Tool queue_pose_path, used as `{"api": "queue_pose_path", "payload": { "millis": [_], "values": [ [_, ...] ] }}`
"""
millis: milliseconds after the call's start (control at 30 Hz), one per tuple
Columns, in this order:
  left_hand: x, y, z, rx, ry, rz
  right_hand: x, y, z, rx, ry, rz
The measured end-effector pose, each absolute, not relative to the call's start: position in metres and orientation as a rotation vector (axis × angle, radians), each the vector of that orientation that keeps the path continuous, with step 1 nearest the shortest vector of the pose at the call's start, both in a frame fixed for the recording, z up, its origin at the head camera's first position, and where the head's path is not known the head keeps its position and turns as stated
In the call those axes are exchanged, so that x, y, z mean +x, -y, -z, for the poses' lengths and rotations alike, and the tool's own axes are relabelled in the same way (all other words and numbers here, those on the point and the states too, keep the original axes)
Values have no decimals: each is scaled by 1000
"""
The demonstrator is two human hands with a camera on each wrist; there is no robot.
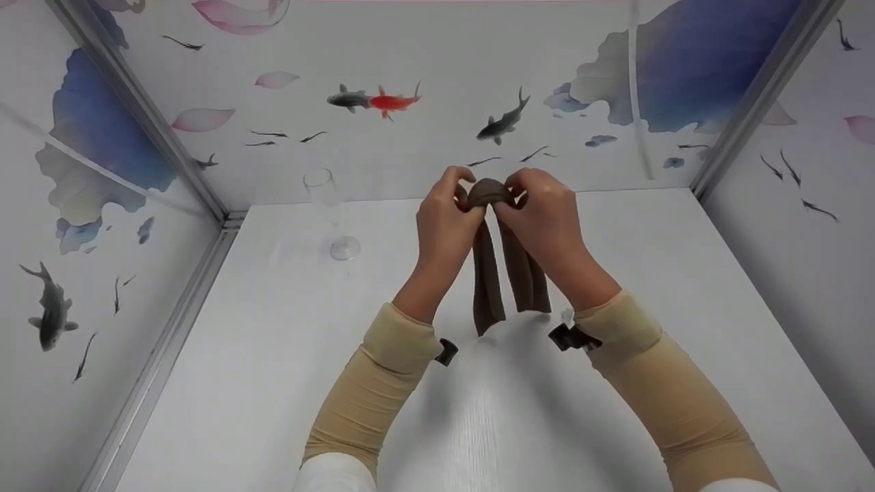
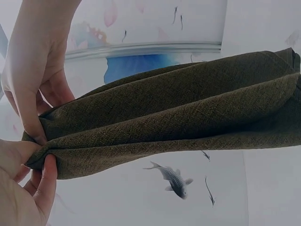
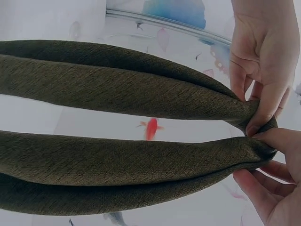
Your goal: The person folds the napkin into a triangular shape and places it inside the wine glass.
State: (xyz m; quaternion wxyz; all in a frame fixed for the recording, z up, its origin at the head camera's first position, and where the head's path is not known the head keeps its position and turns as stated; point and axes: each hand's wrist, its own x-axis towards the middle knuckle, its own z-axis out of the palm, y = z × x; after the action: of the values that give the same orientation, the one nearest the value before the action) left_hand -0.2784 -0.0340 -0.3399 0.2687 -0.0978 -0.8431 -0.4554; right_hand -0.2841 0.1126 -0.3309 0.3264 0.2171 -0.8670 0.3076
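A folded dark brown-green cloth (image 1: 484, 280) hangs in the air from both hands, bent over at its top so that two lengths drop side by side. My left hand (image 1: 446, 222) pinches the left side of the bend, and my right hand (image 1: 547, 215) pinches the right side, close together. Up close in the left wrist view, the cloth (image 2: 169, 110) runs in long pleats away from the fingertips. Seen from the right wrist, the two lengths of cloth (image 3: 117, 162) spread apart with a gap between them. A clear stemmed glass (image 1: 345, 248) stands on the table left of the hands.
The white tabletop (image 1: 273, 355) is enclosed by a back wall (image 1: 437, 41) and side walls printed with fish, petals and blue lotus leaves. A metal rail (image 1: 164, 355) runs along the left edge. Black cameras sit at both wrists.
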Motion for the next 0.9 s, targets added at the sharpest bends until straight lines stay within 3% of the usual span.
{"api": "queue_pose_path", "payload": {
  "millis": [900],
  "values": [
    [-277,38,346,-246,2296,1186,-276,-112,342,685,2215,-866]
  ]
}}
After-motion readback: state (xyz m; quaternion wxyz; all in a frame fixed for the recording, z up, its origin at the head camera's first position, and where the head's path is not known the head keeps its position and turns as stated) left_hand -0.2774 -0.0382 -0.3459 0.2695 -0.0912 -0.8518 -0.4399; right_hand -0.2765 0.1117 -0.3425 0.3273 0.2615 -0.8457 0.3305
